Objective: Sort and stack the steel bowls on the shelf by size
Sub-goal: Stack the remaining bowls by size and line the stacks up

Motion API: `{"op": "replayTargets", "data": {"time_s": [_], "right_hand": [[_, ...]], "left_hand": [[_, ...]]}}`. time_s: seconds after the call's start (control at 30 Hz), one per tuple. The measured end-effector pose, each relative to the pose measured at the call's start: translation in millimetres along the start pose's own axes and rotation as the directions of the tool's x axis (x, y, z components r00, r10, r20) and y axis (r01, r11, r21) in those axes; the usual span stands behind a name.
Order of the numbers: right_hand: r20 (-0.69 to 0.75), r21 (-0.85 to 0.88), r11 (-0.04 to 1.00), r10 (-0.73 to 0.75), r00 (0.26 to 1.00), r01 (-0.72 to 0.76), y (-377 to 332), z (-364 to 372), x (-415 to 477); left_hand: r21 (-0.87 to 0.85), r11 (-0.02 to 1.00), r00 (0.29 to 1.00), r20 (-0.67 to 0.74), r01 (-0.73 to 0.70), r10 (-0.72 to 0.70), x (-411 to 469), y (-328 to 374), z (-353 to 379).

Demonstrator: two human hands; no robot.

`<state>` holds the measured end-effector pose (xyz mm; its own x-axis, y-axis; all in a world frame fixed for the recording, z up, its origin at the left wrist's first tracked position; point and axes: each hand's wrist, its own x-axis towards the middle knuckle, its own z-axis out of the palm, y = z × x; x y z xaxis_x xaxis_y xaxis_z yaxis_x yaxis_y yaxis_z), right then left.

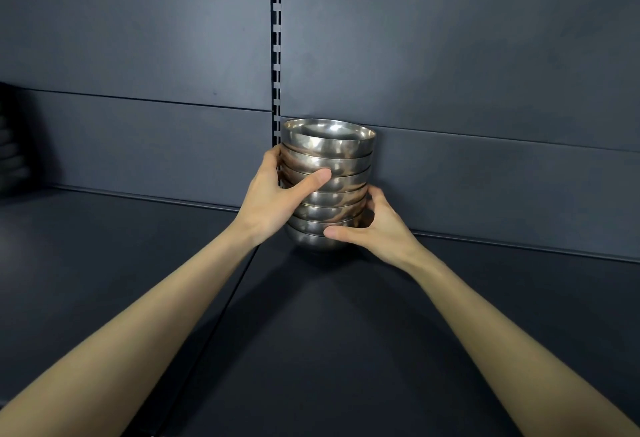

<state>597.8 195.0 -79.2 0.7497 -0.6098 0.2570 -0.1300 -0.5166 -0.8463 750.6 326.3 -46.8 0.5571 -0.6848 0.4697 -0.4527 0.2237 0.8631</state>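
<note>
Shiny round steel bowls (327, 187) sit nested at twelve o'clock on the dark grey shelf (104, 263); left hand (273, 194) grips the stack at nine, right hand (377, 225) at four; stacking seems nearly done

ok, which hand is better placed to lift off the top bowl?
Left, probably. The left hand grips the bowl stack higher, nearer the top bowl; the right hand holds its base and can steady it.
</note>
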Motion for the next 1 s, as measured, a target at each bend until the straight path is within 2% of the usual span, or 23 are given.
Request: {"op": "replayTargets", "data": {"time_s": [0.43,0.7,1.0], "right_hand": [[-0.002,0.017,1.000,0.001,1.000,-0.001,-0.4,0.2,1.0],[-0.015,0.043,0.999,-0.002,1.000,0.003,2.8,1.1,2.2],[-0.083,0.061,0.998,0.000,0.997,0.005,3.9,4.1,1.3]], "left_hand": [[0.013,1.000,0.999,0.031,-0.008,0.008,0.4,1.9,-1.9],[-0.013,1.000,0.992,0.124,0.003,-0.001,0.5,-2.8,-7.9],[0.000,1.000,0.994,0.105,0.004,-0.004,1.7,-5.0,-8.8]]}}
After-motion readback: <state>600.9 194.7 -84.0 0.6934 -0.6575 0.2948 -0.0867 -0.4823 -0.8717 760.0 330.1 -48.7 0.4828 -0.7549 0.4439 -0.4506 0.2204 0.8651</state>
